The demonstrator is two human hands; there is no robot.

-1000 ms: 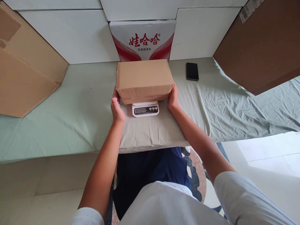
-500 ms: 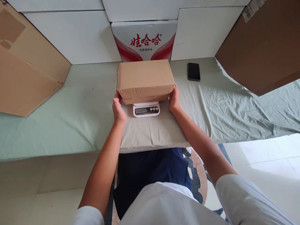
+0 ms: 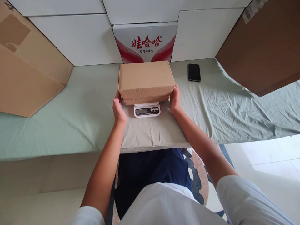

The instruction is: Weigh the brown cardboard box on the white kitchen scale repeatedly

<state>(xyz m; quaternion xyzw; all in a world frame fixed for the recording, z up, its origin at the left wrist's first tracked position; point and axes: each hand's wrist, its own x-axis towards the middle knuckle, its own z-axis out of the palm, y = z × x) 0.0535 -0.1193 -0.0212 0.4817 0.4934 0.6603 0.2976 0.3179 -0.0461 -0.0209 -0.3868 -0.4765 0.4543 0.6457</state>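
Observation:
A closed brown cardboard box (image 3: 145,79) rests on a small white digital scale (image 3: 147,110), whose display and buttons show just below the box's front edge. My left hand (image 3: 119,109) presses against the box's left side, fingers curled on its lower corner. On the opposite side my right hand (image 3: 175,99) is flat against the box. Both hands hold the box between them.
The scale stands on a table covered with a pale green cloth (image 3: 70,118). A black phone (image 3: 194,72) lies at the back right. A red-and-white printed carton (image 3: 145,42) stands behind the box. Large cardboard boxes sit at the left (image 3: 25,72) and right (image 3: 262,47).
The hands and the box stay in the same place on the scale; only the view has shifted slightly.

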